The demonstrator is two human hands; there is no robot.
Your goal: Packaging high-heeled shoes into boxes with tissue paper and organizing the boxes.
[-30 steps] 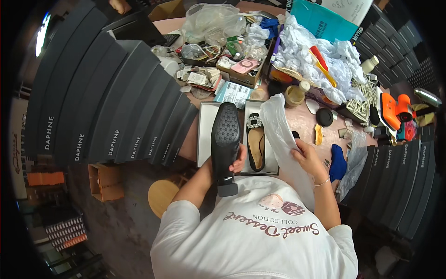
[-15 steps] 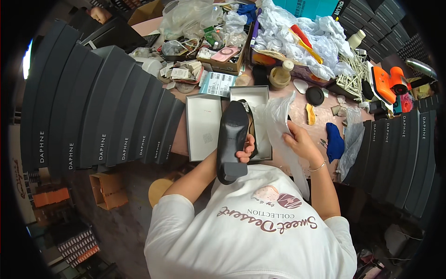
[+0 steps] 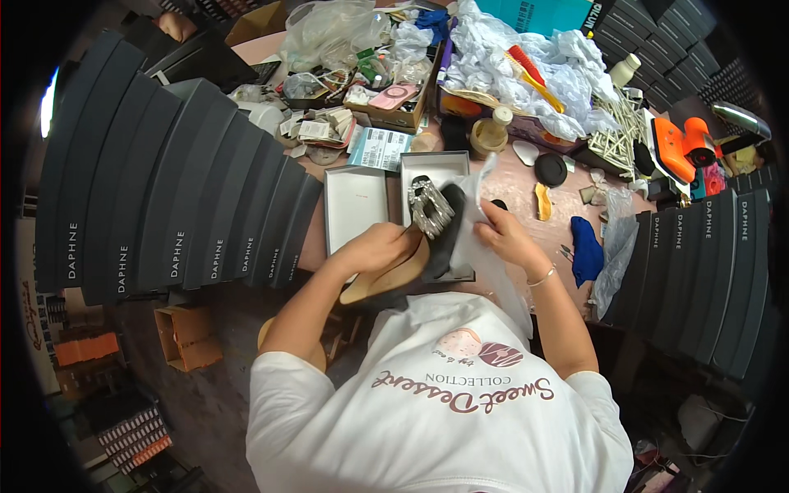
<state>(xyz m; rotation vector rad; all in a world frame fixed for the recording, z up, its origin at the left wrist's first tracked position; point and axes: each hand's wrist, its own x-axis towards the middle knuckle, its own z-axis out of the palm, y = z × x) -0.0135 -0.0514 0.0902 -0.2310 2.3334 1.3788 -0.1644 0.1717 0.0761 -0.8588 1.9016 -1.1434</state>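
Observation:
My left hand (image 3: pixel 382 249) is closed round a black shoe (image 3: pixel 393 283) with a beige inside and a glittering stone buckle (image 3: pixel 431 212) at its toe. Against it, on the right, lies a second black shoe shape (image 3: pixel 449 234), mostly hidden; whether the same hand holds it is unclear. My right hand (image 3: pixel 511 245) pinches a thin, translucent white plastic bag (image 3: pixel 485 267) that hangs down beside the shoes. Behind them, an open grey-rimmed shoebox (image 3: pixel 436 164) stands on the table, with its white-lined lid (image 3: pixel 357 209) lying to the left.
Tall stacks of dark shoeboxes flank me at the left (image 3: pixel 189 189) and right (image 3: pixel 699 271). Crumpled white paper (image 3: pixel 493 66), a bottle (image 3: pixel 491 133), a black round tin (image 3: pixel 551 170), a blue cloth (image 3: pixel 586 251) and an orange tape dispenser (image 3: pixel 674 148) occupy the pink table (image 3: pixel 316 251).
The shoe in my left hand has turned from showing its black sole to showing its beige inside and buckle. My right hand has shifted slightly left with the plastic bag.

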